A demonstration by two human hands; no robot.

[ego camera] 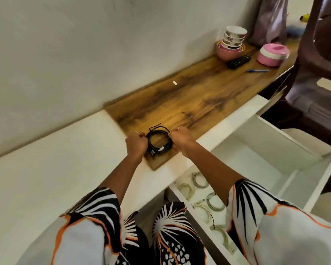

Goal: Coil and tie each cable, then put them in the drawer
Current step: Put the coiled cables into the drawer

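Note:
A black cable (pixel 159 142) is wound into a round coil just above the near end of the wooden counter (pixel 195 96). My left hand (pixel 135 144) pinches the coil's left side and my right hand (pixel 182 141) pinches its right side. A thin black tie end sticks up at the top of the coil. Silver plugs show at the coil's lower edge. Below and to the right, the white drawer (pixel 271 161) stands pulled out. Several pale coiled cables (pixel 201 196) lie in its left part, partly hidden by my right arm and sleeve.
Stacked bowls (pixel 232 42), a black remote (pixel 238 62), a blue pen (pixel 257 70) and a pink lidded container (pixel 272 54) sit at the counter's far end. A small white piece (pixel 175 83) lies mid-counter. A dark chair (pixel 317 60) stands at right, past the drawer.

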